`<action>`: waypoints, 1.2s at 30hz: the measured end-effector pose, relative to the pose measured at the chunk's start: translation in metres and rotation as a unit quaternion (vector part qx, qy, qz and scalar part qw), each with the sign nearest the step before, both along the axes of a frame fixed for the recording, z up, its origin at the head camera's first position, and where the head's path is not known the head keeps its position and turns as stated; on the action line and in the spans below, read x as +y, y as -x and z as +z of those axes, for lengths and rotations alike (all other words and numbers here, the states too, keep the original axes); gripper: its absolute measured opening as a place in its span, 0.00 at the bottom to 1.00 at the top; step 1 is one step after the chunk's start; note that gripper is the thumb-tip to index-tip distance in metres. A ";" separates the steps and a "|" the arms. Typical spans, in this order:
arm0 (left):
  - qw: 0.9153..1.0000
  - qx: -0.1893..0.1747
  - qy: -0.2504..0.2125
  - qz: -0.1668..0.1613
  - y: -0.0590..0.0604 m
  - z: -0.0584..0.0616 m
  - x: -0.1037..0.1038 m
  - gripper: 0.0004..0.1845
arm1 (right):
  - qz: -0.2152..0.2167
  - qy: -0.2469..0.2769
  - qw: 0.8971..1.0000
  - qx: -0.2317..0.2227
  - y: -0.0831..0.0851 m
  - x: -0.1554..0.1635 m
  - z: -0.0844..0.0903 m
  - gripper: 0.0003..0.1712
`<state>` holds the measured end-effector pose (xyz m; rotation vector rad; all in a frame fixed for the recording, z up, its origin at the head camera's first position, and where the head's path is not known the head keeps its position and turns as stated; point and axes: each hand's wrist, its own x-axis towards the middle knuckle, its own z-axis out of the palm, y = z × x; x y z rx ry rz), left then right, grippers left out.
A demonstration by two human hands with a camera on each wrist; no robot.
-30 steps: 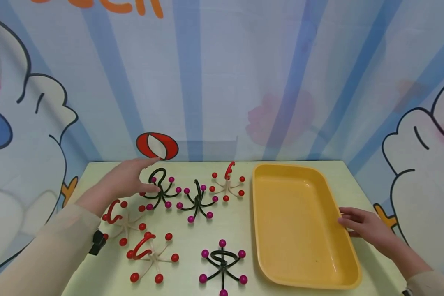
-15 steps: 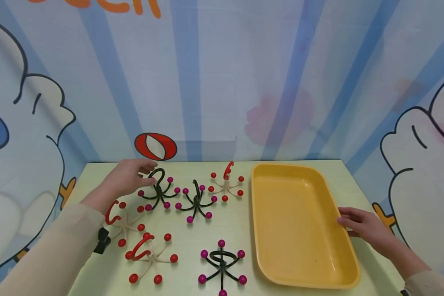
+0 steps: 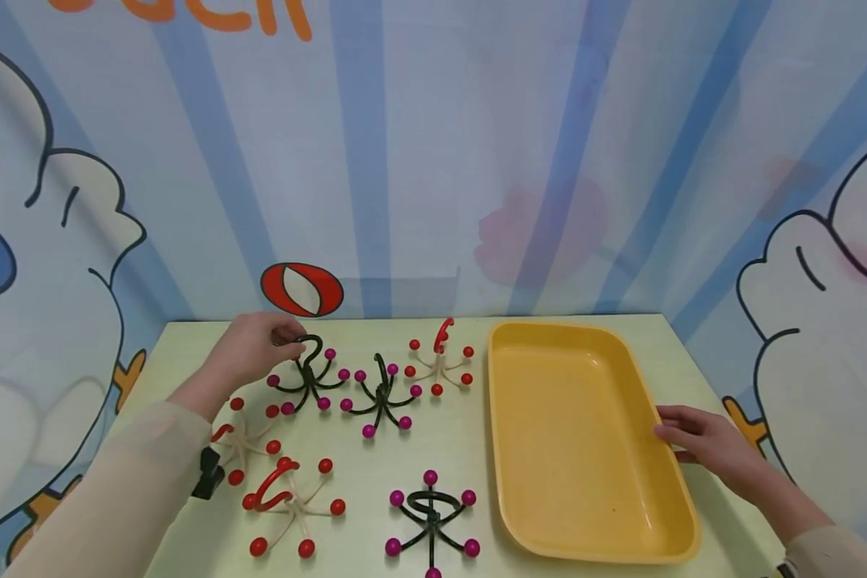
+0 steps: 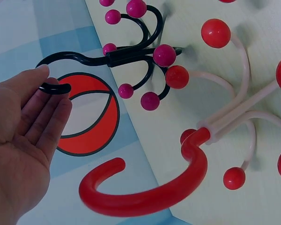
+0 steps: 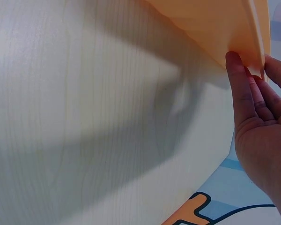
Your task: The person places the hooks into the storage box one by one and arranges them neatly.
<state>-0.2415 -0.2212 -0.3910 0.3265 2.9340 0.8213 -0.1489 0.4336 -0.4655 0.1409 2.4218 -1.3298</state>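
Observation:
A black multi-arm hanging hook (image 3: 307, 377), its arms tipped with magenta balls, stands on the table at the far left. My left hand (image 3: 254, 351) pinches its curved top between thumb and fingers; in the left wrist view the bent hook end (image 4: 56, 87) passes between thumb and fingertips. A pale multi-arm hook with red balls and a thick red hook top (image 4: 145, 199) lies near that wrist. On the right is a yellow tray (image 3: 571, 449) with nothing in it. My right hand (image 3: 708, 441) grips its right rim, also seen in the right wrist view as the tray edge (image 5: 250, 33).
Two more black hooks, one central (image 3: 381, 395) and one near the front (image 3: 432, 520), stand left of the tray. A red-and-white hook (image 3: 439, 361) is at the back, another (image 3: 294, 504) at front left. A patterned cloth (image 3: 433, 160) hangs behind the table.
My left hand has come down and closed its fingers on the top of the far-left black hook. My right hand keeps its place at the tray rim.

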 end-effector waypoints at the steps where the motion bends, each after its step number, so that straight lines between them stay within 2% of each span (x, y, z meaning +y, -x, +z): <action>1: 1.000 0.003 0.000 0.002 0.000 0.000 0.000 0.11 | 0.000 0.000 1.000 0.000 0.000 0.000 0.000 0.41; 8: 1.000 0.011 -0.002 0.012 0.000 -0.001 0.000 0.10 | 0.001 -0.005 1.000 -0.003 0.000 -0.001 0.002 0.42; 12: 1.000 0.024 -0.010 0.007 -0.001 0.001 -0.001 0.10 | 0.003 0.005 1.000 -0.006 -0.001 -0.004 0.003 0.42; 17: 0.999 0.037 -0.017 -0.004 0.000 0.010 -0.002 0.11 | 0.003 0.006 1.000 -0.004 -0.001 -0.004 0.003 0.42; 20: 0.999 0.043 -0.018 -0.008 0.002 0.022 -0.002 0.11 | 0.002 0.000 1.000 -0.001 -0.001 -0.003 0.003 0.42; 26: 0.998 0.061 -0.020 -0.008 0.004 0.056 0.003 0.12 | 0.006 -0.001 1.000 0.002 0.000 0.000 0.003 0.41; 31: 0.996 0.081 -0.028 -0.012 0.008 0.082 0.018 0.12 | 0.001 -0.009 1.000 0.001 -0.003 0.007 0.003 0.42; 36: 0.995 0.089 -0.033 -0.028 0.012 0.103 0.037 0.13 | -0.003 -0.012 1.000 0.000 -0.005 0.012 0.002 0.42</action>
